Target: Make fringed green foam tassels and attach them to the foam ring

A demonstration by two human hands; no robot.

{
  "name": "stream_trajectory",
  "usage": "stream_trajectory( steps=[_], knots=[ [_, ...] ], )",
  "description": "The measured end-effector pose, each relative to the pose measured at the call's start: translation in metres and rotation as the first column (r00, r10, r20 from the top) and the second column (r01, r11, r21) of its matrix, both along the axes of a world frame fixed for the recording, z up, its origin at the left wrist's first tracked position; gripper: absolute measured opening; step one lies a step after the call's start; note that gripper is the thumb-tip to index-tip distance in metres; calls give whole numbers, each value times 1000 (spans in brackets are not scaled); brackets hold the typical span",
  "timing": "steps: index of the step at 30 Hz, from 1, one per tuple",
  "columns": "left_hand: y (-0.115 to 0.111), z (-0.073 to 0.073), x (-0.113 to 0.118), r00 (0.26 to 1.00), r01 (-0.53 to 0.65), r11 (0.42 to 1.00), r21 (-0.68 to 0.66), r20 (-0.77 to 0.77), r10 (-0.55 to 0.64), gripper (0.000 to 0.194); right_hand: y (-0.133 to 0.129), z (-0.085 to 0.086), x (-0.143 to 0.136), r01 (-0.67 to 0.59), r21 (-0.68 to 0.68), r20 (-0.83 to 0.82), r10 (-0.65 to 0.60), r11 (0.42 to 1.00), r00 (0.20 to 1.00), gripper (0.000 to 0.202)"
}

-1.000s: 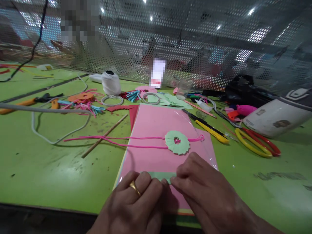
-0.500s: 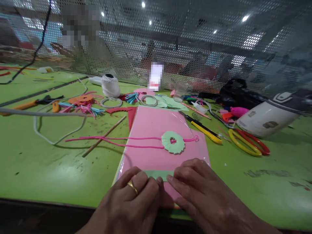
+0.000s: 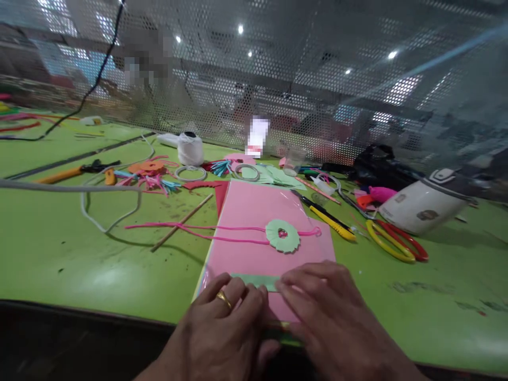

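At left, the left hand (image 3: 226, 323) curled its fingers closely over the near left part of the green strip (image 3: 257, 281). The strip lay on the pink sheet (image 3: 244, 206), its long axis running left to right between the hands. The right hand (image 3: 329, 312) touched its right end, fingers bunched. Whether either hand pinched or merely pressed, I couldn't tell.
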State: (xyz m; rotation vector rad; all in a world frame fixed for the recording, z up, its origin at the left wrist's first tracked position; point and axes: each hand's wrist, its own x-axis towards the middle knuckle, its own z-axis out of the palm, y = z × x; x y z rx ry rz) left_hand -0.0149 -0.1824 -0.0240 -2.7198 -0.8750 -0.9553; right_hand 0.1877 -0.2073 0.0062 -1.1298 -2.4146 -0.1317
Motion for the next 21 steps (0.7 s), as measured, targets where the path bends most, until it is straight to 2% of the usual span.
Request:
stream_trajectory(
  steps=[3, 7, 14, 21],
  knots=[
    [1, 1, 0, 1000, 1, 1000, -11, 2, -1, 13, 3, -11, -14, -18, 32, 23, 18, 999, 1000, 24],
    [0, 2, -8, 997, 12, 999, -33, 71, -10, 17, 5, -22, -18, -12, 96, 55, 7, 995, 998, 25],
    [-2, -3, -20, 993, -32, 999, 32, 116, 28, 21, 7, -23, -10, -47, 107, 127, 33, 993, 991, 27],
    [-2, -2, -22, 991, -97, 995, 7, 97, 96, 20, 5, -31, -11, -14, 195, 94, -4, 981, 996, 25]
  ],
)
